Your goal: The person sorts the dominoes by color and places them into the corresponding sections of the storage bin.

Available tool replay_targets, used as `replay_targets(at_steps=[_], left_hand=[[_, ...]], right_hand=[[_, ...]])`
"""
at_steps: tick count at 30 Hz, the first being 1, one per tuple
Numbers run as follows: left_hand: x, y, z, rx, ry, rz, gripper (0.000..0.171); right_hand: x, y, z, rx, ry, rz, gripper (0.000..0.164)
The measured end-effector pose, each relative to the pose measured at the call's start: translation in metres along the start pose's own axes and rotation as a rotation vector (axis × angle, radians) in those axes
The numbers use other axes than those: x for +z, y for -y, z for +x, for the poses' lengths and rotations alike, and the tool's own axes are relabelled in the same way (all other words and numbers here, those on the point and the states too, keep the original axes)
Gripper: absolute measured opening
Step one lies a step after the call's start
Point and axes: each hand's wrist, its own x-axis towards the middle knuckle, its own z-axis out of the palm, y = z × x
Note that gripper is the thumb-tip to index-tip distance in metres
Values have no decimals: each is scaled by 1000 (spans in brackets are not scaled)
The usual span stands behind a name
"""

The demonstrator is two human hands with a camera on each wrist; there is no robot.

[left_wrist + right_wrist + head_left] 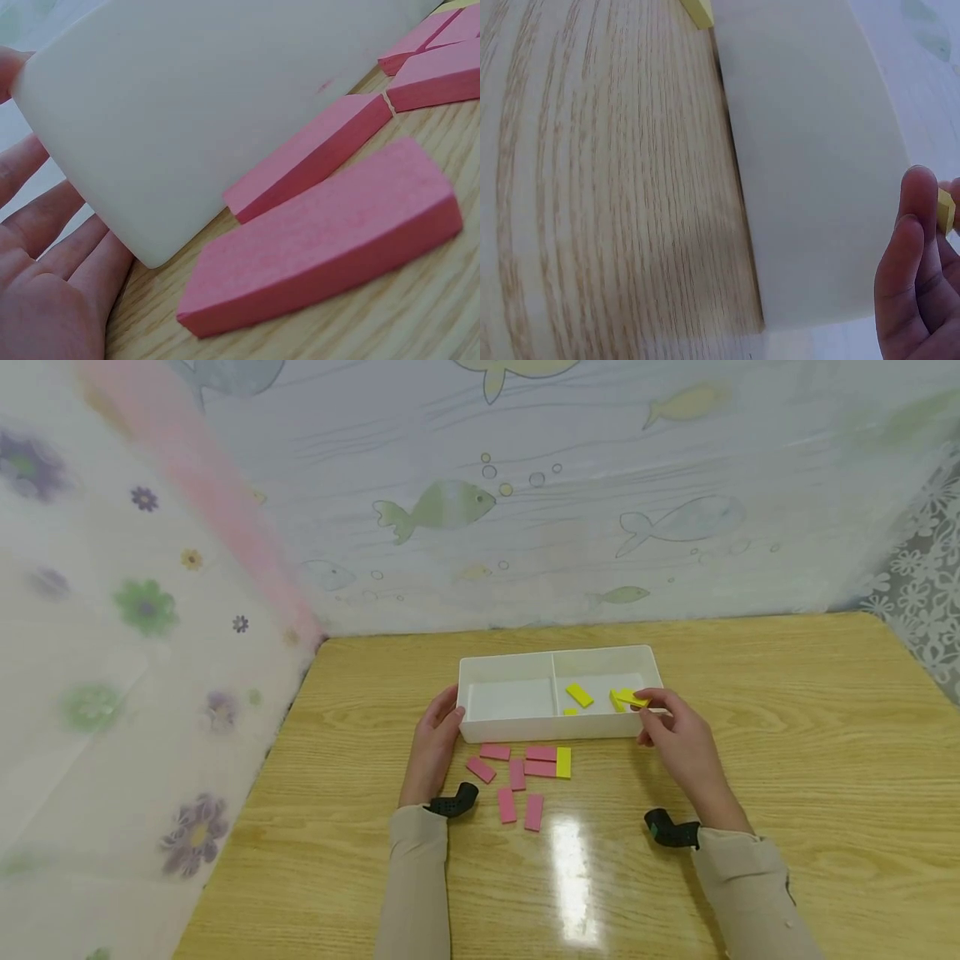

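Observation:
A white box (495,729) with two compartments stands on the table. My left hand (432,743) holds its left end, thumb at the front corner and fingers along the end wall; in the left wrist view, the thumb (11,69) touches the edge. At the box's right end, my right hand (682,743) pinches a yellow block (632,697) between thumb and fingers over the right compartment. The right wrist view shows part of that block behind the fingers (919,202). Other yellow blocks (579,695) lie in the right compartment; the left one holds none.
Several pink blocks (507,805) lie on the table (337,827) in front of the box. One yellow block (563,762) touches the ends of two pink ones. Behind the table hangs a fish-patterned sheet (540,577); a flowered one (142,693) is at the left.

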Motion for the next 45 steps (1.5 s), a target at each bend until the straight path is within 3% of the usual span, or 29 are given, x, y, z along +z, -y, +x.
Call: replay_targets(at_steps=[13,24,33,45], left_hand=[[0,0,-1,10,2,18,51],[1,-2,-1,1,-8,34,49],[-5,11,6,-6,-19,8,46],[-6,16,8,11,-29,6,44]], right_hand=[[0,-2,0,57,33,-54,32],[-1,-1,0,50,26,-75,31],[0,0,-1,65,20,-77,31],[1,-3,0,11,-9,-70,30]])
